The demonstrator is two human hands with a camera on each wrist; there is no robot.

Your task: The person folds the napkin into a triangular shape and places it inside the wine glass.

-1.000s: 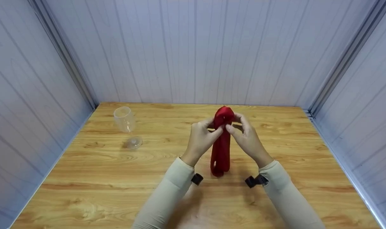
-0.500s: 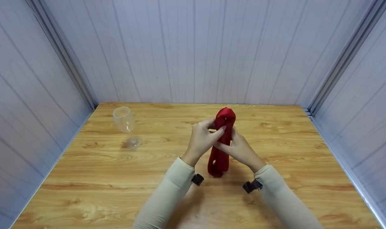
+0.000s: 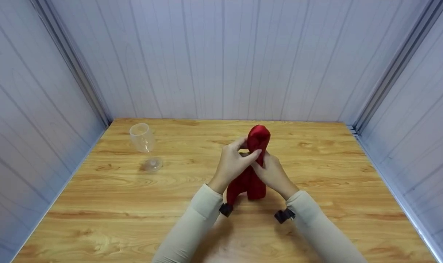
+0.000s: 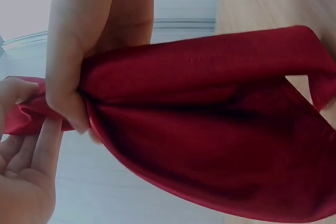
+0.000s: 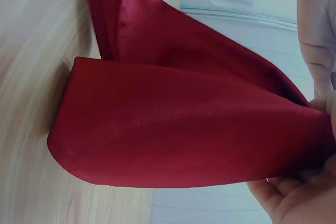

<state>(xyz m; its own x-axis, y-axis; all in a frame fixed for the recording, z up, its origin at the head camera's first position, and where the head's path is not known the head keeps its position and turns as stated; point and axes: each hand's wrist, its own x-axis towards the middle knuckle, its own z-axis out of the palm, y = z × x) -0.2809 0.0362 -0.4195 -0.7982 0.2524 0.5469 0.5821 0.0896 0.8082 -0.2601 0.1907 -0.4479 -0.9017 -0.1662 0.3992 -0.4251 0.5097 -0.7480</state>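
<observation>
A folded strip of red satin cloth (image 3: 257, 182) stands on end between both hands, its two lower tails spread apart over the table. My left hand (image 3: 230, 162) pinches it below its rounded top, the thumb lying across the front. Just beneath, my right hand (image 3: 274, 171) grips the gathered middle. In the left wrist view, the right thumb and fingers squeeze the cloth (image 4: 210, 145) into a narrow neck, while the left hand (image 4: 26, 166) holds its upper end. The right wrist view shows the broad hanging part of the cloth (image 5: 173, 129).
A clear stemmed wine glass (image 3: 142, 138) stands upright on the wood-grain table (image 3: 115, 204), left of the hands. Pale panelled walls (image 3: 221, 62) enclose the table at the back and both sides. A small dark camera (image 3: 226, 210) sits on each wrist.
My right hand has slid from near the top down to the middle of the cloth. The lower tails have spread, one swinging left. The left hand has kept its hold and dipped slightly.
</observation>
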